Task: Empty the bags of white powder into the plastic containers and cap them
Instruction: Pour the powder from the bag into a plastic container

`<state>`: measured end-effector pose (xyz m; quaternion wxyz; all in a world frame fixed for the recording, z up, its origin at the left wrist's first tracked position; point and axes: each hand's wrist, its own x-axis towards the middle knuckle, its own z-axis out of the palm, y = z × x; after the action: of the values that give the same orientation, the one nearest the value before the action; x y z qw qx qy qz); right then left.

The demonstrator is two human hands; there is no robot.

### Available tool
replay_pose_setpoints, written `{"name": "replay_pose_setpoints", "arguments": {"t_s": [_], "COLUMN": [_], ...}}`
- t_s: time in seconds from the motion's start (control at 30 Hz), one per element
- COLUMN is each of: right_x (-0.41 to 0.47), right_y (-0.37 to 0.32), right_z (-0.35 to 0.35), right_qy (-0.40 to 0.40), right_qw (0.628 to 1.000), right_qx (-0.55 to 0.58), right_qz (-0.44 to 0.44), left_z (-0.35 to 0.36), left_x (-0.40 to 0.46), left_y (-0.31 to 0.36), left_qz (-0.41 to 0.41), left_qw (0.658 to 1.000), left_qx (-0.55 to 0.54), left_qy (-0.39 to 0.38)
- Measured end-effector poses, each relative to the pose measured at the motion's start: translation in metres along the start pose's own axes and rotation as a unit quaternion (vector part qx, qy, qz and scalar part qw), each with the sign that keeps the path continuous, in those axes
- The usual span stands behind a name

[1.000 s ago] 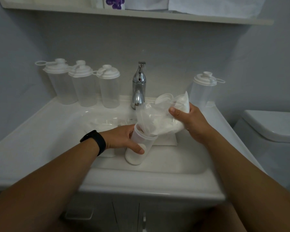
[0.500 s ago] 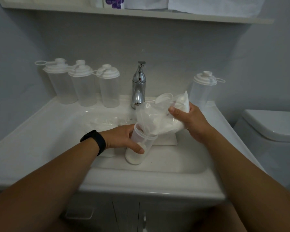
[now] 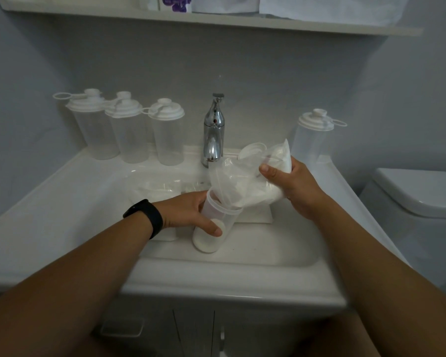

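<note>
Nearest to us, our left hand [image 3: 191, 215], a black band [image 3: 146, 218] on its wrist, wraps thumb and fingers round an open, clear plastic container [image 3: 213, 228] that stands tilted in the white sink basin [image 3: 268, 253]; white powder fills its bottom part. Our right hand [image 3: 291, 186] grips a clear plastic bag of white powder [image 3: 245, 181], held up and slanted so that its mouth reaches into the container's open rim. Just behind the container a flat white packet [image 3: 258, 215] lies in the basin. Farther left in the basin lie more clear bags of powder [image 3: 157, 189], partly hidden by our left wrist. A loose white lid [image 3: 251, 150] shows behind the held bag, near the chrome tap [image 3: 213, 132]. On the back ledge, left of the tap, three capped empty containers [image 3: 129, 132] stand in a row, touching or nearly so. Right of the tap stands one more capped container [image 3: 312, 135]. At far right we note a white toilet cistern [image 3: 420, 191]. Topmost runs a white shelf [image 3: 216, 21].
</note>
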<state>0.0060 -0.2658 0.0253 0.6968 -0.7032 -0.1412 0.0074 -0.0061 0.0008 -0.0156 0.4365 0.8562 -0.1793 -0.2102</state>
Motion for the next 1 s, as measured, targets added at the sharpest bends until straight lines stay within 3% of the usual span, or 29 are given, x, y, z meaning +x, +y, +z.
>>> {"name": "replay_pose_setpoints", "arguments": {"t_s": [1.0], "right_x": [-0.0003], "right_y": [-0.0008], "right_z": [-0.0007], "right_qy": [-0.005], "right_qw": [1.000], "right_qx": [-0.017], "right_qz": [-0.009], "left_z": [0.0006], "left_x": [-0.0025], "left_y": [0.0033], "left_qz": [-0.003], "left_qw": [1.000], "left_qx": [0.002], "left_qy": [0.005]}}
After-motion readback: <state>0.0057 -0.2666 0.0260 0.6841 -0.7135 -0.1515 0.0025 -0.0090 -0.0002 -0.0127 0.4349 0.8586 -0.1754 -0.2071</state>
